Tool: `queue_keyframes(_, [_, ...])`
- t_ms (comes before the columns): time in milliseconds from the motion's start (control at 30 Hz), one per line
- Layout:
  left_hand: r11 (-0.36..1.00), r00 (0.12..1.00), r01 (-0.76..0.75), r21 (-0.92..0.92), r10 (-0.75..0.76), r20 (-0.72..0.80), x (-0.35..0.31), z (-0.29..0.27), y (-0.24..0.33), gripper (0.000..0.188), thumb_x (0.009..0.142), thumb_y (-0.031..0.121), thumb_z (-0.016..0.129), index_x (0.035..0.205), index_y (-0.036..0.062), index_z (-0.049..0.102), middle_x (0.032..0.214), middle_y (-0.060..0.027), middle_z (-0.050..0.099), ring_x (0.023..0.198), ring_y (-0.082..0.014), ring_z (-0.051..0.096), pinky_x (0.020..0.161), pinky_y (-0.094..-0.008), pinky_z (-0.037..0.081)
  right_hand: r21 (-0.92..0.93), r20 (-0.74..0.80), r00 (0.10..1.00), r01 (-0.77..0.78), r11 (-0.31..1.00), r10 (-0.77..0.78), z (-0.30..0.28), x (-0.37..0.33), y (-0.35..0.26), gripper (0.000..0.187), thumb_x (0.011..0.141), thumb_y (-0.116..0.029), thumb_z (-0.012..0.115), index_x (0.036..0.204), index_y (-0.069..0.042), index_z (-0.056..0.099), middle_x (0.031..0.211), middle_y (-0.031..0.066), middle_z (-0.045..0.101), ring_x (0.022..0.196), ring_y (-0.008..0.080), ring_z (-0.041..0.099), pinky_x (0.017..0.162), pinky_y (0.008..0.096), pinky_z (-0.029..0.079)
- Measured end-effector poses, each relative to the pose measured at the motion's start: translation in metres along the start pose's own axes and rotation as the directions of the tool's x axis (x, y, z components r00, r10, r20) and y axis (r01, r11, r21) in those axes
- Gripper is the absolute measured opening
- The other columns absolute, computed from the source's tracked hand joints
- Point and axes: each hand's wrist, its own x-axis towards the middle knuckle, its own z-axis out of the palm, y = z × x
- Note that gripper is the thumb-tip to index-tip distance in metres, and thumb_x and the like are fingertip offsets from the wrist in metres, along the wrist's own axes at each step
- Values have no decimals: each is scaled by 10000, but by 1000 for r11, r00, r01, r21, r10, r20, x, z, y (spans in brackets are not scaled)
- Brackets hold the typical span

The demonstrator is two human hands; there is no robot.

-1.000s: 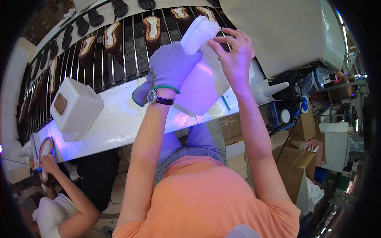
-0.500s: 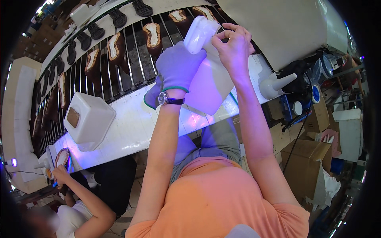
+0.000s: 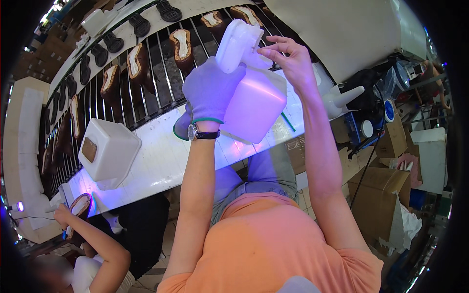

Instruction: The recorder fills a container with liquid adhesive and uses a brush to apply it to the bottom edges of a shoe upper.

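My left hand (image 3: 211,90), in a grey-lilac glove with green trim, grips a white oblong, rounded shoe-shaped piece (image 3: 239,41), lit violet. Its exact kind does not show. My bare right hand (image 3: 293,63) reaches the piece's right edge. Thumb and forefinger come together there, the other fingers stretched out; what lies between them is too small to make out. Behind and below my left hand stands a white box-like plastic container (image 3: 256,110), glowing violet. A second white container (image 3: 110,146), with a brown patch, is on the table to the left.
Beyond the white table edge (image 3: 161,168), a rack of metal bars (image 3: 157,63) carries several brown shoes (image 3: 181,49), undersides up. Black soles (image 3: 168,10) line the far ledge. A white spouted bottle (image 3: 337,102) stands right. Front left, a co-worker's hand (image 3: 62,215) holds a brown shoe.
My left hand and the white piece have shifted slightly left and tilted more upright. My right hand has drawn slightly right and down, its fingers less curled. The co-worker's shoe has turned.
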Motion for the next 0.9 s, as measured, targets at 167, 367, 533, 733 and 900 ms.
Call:
queue_keyframes(167, [1000,1000,13,1,-13,-4,-6,-2,-3,595,719,590,690,900,23,701,776,-205,693,753,-361,702,679,-458,552,43,201,977,-83,996,73,-2,0,-14,204,813,-194,793,940,-35,777,1149,119,637,1019,166,615,932,336,451])
queue_keyframes(367, [998,999,7,54,-5,-45,-9,2,-6,598,723,604,697,880,27,689,739,-189,684,720,-356,695,652,-458,551,125,267,956,-162,979,124,3,1,-22,157,805,-136,783,885,-4,754,990,81,685,922,141,633,878,306,469])
queue_keyframes(533, [1000,999,3,0,-3,-43,-8,0,-3,578,719,584,705,868,25,684,736,-185,684,723,-352,697,644,-458,549,181,133,977,-188,965,166,12,-8,-27,148,795,-131,784,869,-9,747,953,57,696,897,123,631,838,278,477])
queue_keyframes(733, [1000,1000,11,4,-11,-10,-3,0,-3,581,738,590,693,883,27,704,760,-207,687,745,-372,698,673,-459,553,-405,-197,980,-81,911,0,35,-13,-46,307,703,-344,776,786,-49,746,937,77,675,1004,254,584,928,449,303])
queue_keyframes(900, [1000,1000,10,5,-10,-14,3,6,2,560,745,579,692,874,34,702,743,-200,685,734,-368,699,663,-456,553,-698,-248,931,21,716,-269,44,-12,-48,132,687,-186,713,697,-56,699,876,70,632,1004,252,534,870,452,283])
